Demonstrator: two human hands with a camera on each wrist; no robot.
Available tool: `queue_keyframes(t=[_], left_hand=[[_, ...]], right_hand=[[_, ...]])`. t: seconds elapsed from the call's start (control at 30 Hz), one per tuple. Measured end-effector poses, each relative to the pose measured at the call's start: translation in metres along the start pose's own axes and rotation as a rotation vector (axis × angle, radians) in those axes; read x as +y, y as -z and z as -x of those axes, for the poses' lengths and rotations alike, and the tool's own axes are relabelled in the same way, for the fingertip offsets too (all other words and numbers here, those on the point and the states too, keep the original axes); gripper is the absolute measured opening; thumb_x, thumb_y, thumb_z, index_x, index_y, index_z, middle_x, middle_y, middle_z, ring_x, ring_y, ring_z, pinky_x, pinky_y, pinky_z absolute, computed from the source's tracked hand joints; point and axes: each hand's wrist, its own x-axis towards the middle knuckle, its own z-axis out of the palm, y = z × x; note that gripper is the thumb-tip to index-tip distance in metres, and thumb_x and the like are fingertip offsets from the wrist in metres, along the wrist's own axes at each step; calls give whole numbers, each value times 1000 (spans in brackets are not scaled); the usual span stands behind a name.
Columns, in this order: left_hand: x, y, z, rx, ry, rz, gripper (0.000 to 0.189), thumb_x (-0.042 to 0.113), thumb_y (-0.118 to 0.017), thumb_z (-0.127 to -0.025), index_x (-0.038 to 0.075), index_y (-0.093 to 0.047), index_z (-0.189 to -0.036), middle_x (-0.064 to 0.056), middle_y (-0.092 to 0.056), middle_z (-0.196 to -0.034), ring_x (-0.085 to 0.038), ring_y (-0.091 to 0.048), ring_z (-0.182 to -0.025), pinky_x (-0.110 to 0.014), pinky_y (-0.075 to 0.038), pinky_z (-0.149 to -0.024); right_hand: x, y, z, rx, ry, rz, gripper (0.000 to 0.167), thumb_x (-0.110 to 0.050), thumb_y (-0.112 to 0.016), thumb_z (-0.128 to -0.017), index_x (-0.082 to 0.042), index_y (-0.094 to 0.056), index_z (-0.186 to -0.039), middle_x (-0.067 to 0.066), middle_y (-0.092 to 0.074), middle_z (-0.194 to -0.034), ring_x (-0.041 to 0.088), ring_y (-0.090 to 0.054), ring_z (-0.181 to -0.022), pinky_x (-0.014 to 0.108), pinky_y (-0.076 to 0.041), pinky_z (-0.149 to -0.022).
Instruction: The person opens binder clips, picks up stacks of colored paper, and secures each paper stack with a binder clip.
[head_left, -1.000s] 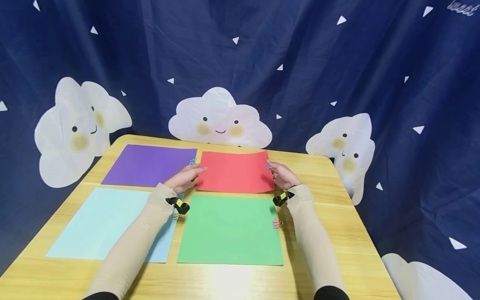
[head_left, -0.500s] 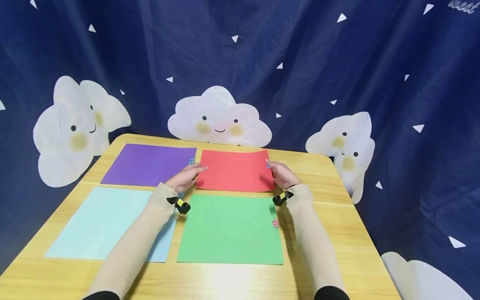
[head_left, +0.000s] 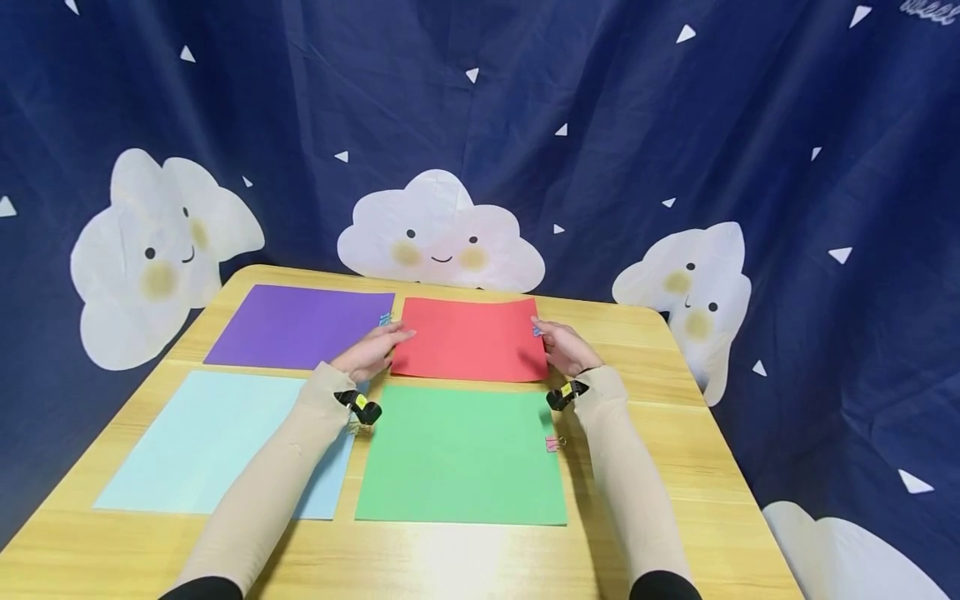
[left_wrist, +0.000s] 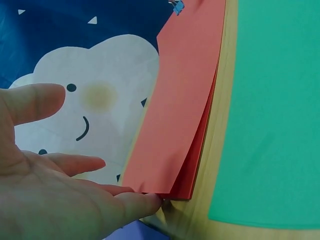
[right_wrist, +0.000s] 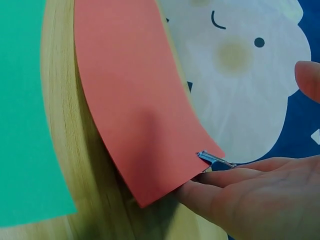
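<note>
A red paper stack (head_left: pixel 471 340) lies at the back of the table, with a blue binder clip (right_wrist: pixel 209 157) on its right edge. My left hand (head_left: pixel 369 352) is at the left edge, its fingertips right at the corner of the upper red sheet (left_wrist: pixel 172 110) and its thumb held apart. That sheet stands slightly off the red layer (left_wrist: pixel 186 180) below. At the right edge is my right hand (head_left: pixel 567 347), fingers extended under the raised paper edge beside the clip, thumb apart. The red paper bows, its right end raised above the table.
Green paper (head_left: pixel 461 454) with a pink binder clip (head_left: pixel 553 443) lies in front. Purple paper (head_left: pixel 300 327) with a blue clip (head_left: pixel 386 318) is at the back left, light blue paper (head_left: pixel 202 442) at the front left. A cloud-print curtain (head_left: pixel 442 100) hangs behind the wooden table (head_left: pixel 690 475).
Both hands stay at the red paper's two ends, almost still. The whole head view has shifted very slightly; the papers keep their places.
</note>
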Motion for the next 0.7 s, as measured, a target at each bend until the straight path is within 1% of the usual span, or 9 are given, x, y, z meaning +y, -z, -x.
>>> queue_keyframes(t=[0.13,0.23,0.27,0.37,0.4,0.47,0.53,0.6,0.7], left_hand=[[-1,0,0,-2,-7,7,77,30,-47,-111,8,2,-167,-8,13,-175,-34,14,-162,-59,0,-132],[-1,0,0,-3,-28,26,77,28,-47,-111,8,3,-166,-9,14,-175,-34,15,-161,-59,4,-132],[0,1,0,-1,-41,26,77,28,-47,-111,7,2,-166,-10,12,-175,-32,-6,-163,-55,-5,-134],[3,1,0,12,-78,20,76,26,-47,-111,5,2,-166,-14,5,-175,-14,-64,-108,-32,-43,-113],[4,1,1,25,-87,2,76,27,-47,-111,5,0,-166,-15,1,-175,-10,-59,-82,-26,-47,-95],[6,1,4,44,-100,-46,74,29,-48,-111,6,-5,-166,-16,-6,-175,-10,-47,-68,-25,-43,-77],[7,0,9,54,-118,-106,73,32,-48,-111,7,-8,-167,-15,-7,-175,-20,-62,-105,-31,-51,-99],[9,0,16,75,-148,-185,71,36,-49,-110,9,-15,-166,-15,-12,-175,-34,-45,-145,-46,-41,-121],[13,0,29,126,-216,-320,69,41,-48,-110,10,-23,-165,-17,-19,-173,-41,-22,-159,-60,-24,-129]], right_hand=[[0,-1,0,6,-18,5,21,-33,-54,-108,-12,-54,-110,-5,-48,-74,13,-44,-83,32,-31,-102],[-1,0,0,2,-47,32,45,-36,-52,-109,-7,-46,-143,14,-59,-129,28,-45,-140,42,-24,-128],[-2,0,2,6,-54,30,46,-36,-52,-109,-9,-44,-145,15,-54,-137,32,-32,-153,47,-17,-132],[-6,0,5,26,-62,49,42,-37,-53,-108,-8,-46,-137,16,-53,-126,33,-39,-142,46,-24,-127],[-7,-1,8,24,-60,49,42,-37,-52,-109,-7,-45,-138,18,-52,-129,33,-38,-142,45,-24,-127],[-9,0,11,25,-58,50,49,-37,-53,-108,-6,-41,-144,22,-49,-136,34,-37,-143,44,-23,-128],[-10,1,14,29,-53,66,72,-37,-53,-108,-3,-20,-162,26,-21,-166,37,-21,-156,48,-13,-133],[-11,2,19,25,-38,100,87,-38,-52,-108,-5,4,-166,16,10,-174,38,5,-162,53,-1,-134],[-13,3,27,71,25,196,87,-39,-53,-107,-5,1,-166,14,0,-176,39,4,-162,56,-2,-134]])
